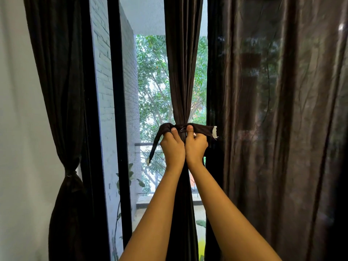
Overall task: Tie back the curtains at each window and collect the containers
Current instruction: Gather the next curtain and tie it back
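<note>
A dark brown curtain (181,63) hangs gathered into a narrow bunch in the middle of the window. A dark fabric tie strip (204,129) with frayed white ends wraps around it at mid height. My left hand (172,146) grips the strip's left part, whose loose end droops down to the left. My right hand (196,145) grips the right part, thumb pressed against the crossing at the curtain. Both hands sit side by side, touching. No containers are in view.
At far left another dark curtain (64,91) hangs tied at its waist against the white wall. A black window frame post (116,91) stands left of centre. At right hangs a wide untied curtain (282,129). Outside are a balcony railing, trees and a plant.
</note>
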Motion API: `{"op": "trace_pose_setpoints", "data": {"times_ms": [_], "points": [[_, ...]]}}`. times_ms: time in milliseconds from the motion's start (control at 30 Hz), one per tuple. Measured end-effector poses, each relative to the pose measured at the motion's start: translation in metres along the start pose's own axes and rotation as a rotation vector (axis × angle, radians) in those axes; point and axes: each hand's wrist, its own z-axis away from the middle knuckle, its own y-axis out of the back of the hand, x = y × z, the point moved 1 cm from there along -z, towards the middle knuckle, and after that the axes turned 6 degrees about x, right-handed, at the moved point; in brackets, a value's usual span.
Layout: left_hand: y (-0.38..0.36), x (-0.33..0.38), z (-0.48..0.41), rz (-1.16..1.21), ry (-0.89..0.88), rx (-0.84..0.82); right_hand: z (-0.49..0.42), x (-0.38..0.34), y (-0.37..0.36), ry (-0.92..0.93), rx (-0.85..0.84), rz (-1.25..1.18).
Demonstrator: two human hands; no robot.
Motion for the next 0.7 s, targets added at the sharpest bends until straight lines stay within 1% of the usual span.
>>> {"op": "trace_pose_setpoints", "data": {"times_ms": [133,267,333,400,500,567,700], "points": [[0.001,0.002,0.000,-0.032,-0.031,-0.019,-0.002,-0.003,0.002,-0.041,-0.028,-0.013],[0.003,0.002,-0.003,-0.025,-0.050,-0.077,-0.005,-0.007,0.003,-0.097,-0.072,-0.008],[0.002,0.000,-0.004,-0.023,-0.055,-0.081,-0.004,-0.007,0.004,-0.081,-0.075,0.037],[0.000,0.000,-0.004,-0.034,-0.058,-0.068,-0.007,-0.006,0.001,-0.054,-0.070,0.015],[-0.005,0.000,-0.002,-0.064,-0.075,-0.062,-0.010,-0.007,0.003,-0.093,-0.084,-0.010],[-0.008,-0.002,-0.002,-0.060,-0.055,-0.059,-0.007,-0.005,0.005,-0.089,-0.066,0.014],[-0.013,-0.004,-0.005,-0.037,-0.005,-0.041,-0.005,-0.002,0.005,-0.071,0.028,0.045]]}}
